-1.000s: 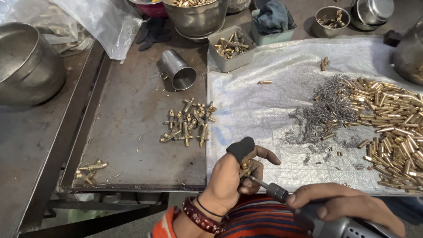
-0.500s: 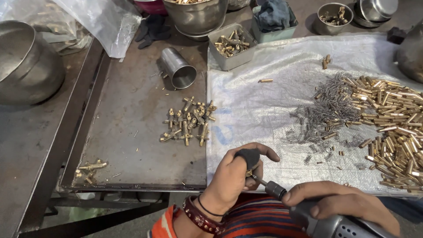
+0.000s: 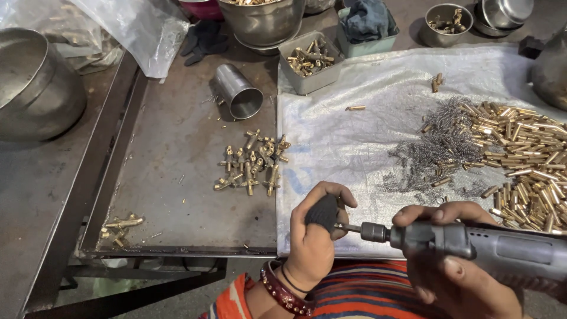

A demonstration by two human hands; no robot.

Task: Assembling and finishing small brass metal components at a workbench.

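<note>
Left hand [image 3: 316,236] is closed firmly around a small brass fitting with a black knob [image 3: 322,211], held at the near table edge. Right hand [image 3: 455,260] grips a grey powered screwdriver [image 3: 472,243], bit meeting the fitting. Judged: fitting rigid, dense, slippery; best held by its knob

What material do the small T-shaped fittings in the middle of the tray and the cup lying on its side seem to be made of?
The small T-shaped golden fittings look like brass: warm yellow colour with a dull metallic shine. The round grey cup on its side looks like steel or aluminium: silver-grey, smooth, softly reflective wall. Neither alloy can be confirmed from the picture.
</note>
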